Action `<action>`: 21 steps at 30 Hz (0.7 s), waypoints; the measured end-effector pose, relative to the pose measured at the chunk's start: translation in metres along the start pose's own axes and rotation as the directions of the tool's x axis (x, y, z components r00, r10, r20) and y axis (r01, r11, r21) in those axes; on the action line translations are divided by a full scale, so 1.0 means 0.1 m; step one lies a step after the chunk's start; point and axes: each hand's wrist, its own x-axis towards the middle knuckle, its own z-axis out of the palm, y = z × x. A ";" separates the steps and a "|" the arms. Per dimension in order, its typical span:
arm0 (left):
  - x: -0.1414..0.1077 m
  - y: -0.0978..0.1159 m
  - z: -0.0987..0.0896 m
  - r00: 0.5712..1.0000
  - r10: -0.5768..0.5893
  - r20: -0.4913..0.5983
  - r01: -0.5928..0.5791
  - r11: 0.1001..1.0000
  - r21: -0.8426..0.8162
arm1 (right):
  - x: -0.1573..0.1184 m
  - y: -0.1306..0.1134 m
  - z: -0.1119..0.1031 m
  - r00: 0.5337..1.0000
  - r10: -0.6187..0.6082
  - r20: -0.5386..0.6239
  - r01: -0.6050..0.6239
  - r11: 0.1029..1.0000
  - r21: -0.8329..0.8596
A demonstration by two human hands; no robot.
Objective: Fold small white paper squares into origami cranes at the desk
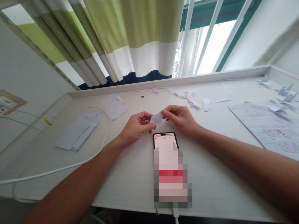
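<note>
Between my two hands is a small folded white paper [157,119], held just above the desk. My left hand [139,123] pinches its left and lower edge between thumb and fingers. At its upper right corner, the thumb and forefinger of my right hand [177,116] are closed on it. Right below the hands lies a phone [165,137] with its screen lit, most of it blurred into blocks, and a cable at its lower end.
On the white desk [130,186], folded papers [79,132] and a white sheet [114,106] lie left. Paper strips [190,99] lie behind my right hand. Folded paper cranes [283,90] and a written sheet [263,124] are right. A white cable [93,158] crosses the left side.
</note>
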 end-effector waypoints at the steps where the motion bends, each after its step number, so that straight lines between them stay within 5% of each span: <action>1: 0.00 0.00 0.00 1.000 -0.005 -0.003 0.005 1.000 -0.005 | 0.00 0.00 0.00 1.000 0.001 0.001 -0.001 1.000 0.008; 7: 0.00 0.01 0.00 1.000 -0.023 -0.008 0.023 0.999 -0.042 | 0.00 -0.07 -0.03 0.994 -0.027 0.107 0.021 0.998 0.057; 21: 0.00 -0.02 -0.02 0.999 -0.016 0.041 0.017 1.000 -0.017 | -0.01 -0.07 0.00 1.000 -0.007 0.019 0.006 0.997 0.072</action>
